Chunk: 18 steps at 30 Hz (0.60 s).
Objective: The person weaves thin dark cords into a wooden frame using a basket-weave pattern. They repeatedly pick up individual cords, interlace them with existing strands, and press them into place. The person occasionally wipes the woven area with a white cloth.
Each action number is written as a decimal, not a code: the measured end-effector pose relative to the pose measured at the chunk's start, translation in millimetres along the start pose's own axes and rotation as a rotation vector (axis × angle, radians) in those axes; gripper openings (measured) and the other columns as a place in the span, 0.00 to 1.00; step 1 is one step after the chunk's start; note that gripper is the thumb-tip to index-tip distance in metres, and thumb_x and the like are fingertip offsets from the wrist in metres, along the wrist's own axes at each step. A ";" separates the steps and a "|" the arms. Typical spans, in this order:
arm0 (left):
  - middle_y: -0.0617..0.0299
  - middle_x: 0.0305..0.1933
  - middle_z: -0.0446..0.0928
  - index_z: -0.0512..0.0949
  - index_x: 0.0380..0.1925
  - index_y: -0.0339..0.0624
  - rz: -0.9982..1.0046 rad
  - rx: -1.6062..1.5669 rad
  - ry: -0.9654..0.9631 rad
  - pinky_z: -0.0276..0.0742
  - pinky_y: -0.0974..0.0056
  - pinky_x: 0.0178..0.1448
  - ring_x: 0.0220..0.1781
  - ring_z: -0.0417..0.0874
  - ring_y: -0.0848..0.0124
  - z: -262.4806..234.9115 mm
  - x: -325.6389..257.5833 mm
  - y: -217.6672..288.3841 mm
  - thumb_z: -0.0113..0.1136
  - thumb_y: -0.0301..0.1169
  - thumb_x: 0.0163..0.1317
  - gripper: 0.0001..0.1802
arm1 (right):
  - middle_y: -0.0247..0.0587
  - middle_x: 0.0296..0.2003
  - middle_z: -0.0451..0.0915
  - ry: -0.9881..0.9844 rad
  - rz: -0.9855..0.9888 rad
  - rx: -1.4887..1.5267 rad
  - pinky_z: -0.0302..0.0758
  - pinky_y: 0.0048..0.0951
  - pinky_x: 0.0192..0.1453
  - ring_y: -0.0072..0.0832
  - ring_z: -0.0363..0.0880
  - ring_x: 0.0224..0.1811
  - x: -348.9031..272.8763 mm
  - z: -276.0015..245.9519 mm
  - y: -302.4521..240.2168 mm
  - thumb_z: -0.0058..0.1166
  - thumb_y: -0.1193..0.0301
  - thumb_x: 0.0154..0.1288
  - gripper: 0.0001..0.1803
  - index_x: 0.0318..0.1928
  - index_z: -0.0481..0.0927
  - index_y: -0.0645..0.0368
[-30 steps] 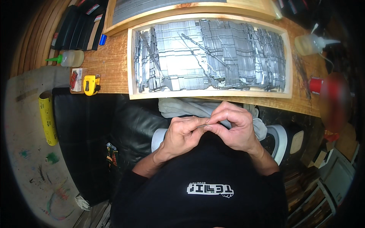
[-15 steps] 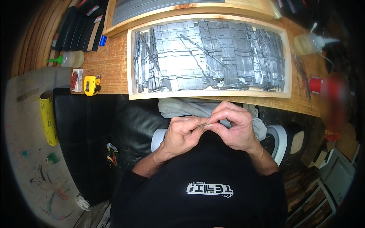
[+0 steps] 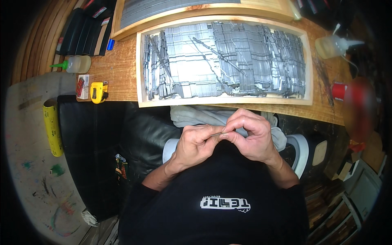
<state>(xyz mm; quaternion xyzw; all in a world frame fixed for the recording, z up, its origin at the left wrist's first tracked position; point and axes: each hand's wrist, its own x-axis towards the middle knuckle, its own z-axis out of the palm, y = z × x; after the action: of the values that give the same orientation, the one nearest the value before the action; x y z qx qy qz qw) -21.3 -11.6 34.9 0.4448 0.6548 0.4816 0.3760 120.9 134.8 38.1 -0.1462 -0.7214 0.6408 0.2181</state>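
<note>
My left hand (image 3: 198, 143) and my right hand (image 3: 251, 134) meet in front of my chest, just off the near edge of the workbench. Thumb and forefinger of each are pinched on one small thin strip (image 3: 218, 134), whose kind is too small to make out and which my fingers mostly cover. Beyond them, on the bench, lies a shallow wooden tray (image 3: 224, 102) filled with many thin grey strips (image 3: 192, 61) stacked in rows. A few loose dark strips (image 3: 220, 55) rest slantwise on top.
Behind the tray stands a second wooden frame (image 3: 204, 10). At the left are a yellow tape measure (image 3: 98, 92), a small box (image 3: 83, 86) and a green-tipped bottle (image 3: 77, 64). Another glue-like bottle (image 3: 331, 47) stands right, near a red spool (image 3: 339, 91). A grey cloth (image 3: 192, 114) hangs below the bench.
</note>
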 end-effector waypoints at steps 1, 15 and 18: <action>0.46 0.38 0.89 0.87 0.46 0.32 -0.002 -0.001 0.000 0.85 0.62 0.40 0.38 0.93 0.58 0.1 0.0 -0.2 0.69 0.19 0.63 0.11 | 0.40 0.33 0.84 0.002 0.000 -0.006 0.79 0.28 0.40 0.29 0.83 0.35 0.2 0.1 -0.4 0.71 0.82 0.59 0.07 0.36 0.85 0.64; 0.47 0.37 0.89 0.88 0.47 0.34 -0.055 -0.010 -0.001 0.83 0.64 0.37 0.34 0.93 0.62 1.7 0.8 3.2 0.72 0.24 0.65 0.11 | 0.42 0.35 0.85 0.045 -0.101 -0.162 0.79 0.33 0.42 0.37 0.83 0.36 -2.2 3.6 -3.6 0.69 0.83 0.58 0.10 0.40 0.85 0.64; 0.47 0.38 0.90 0.88 0.47 0.34 -0.055 -0.008 -0.001 0.84 0.65 0.38 0.36 0.93 0.62 2.0 2.1 3.2 0.72 0.24 0.66 0.11 | 0.43 0.34 0.85 0.072 -0.099 -0.179 0.78 0.32 0.42 0.37 0.83 0.36 -2.6 3.8 -4.9 0.69 0.84 0.58 0.09 0.39 0.85 0.64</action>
<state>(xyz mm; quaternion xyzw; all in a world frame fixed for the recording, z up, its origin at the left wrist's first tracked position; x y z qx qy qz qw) -19.4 -8.6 37.4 0.4251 0.6647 0.4736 0.3913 121.6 129.5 42.3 -0.1521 -0.7738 0.5566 0.2613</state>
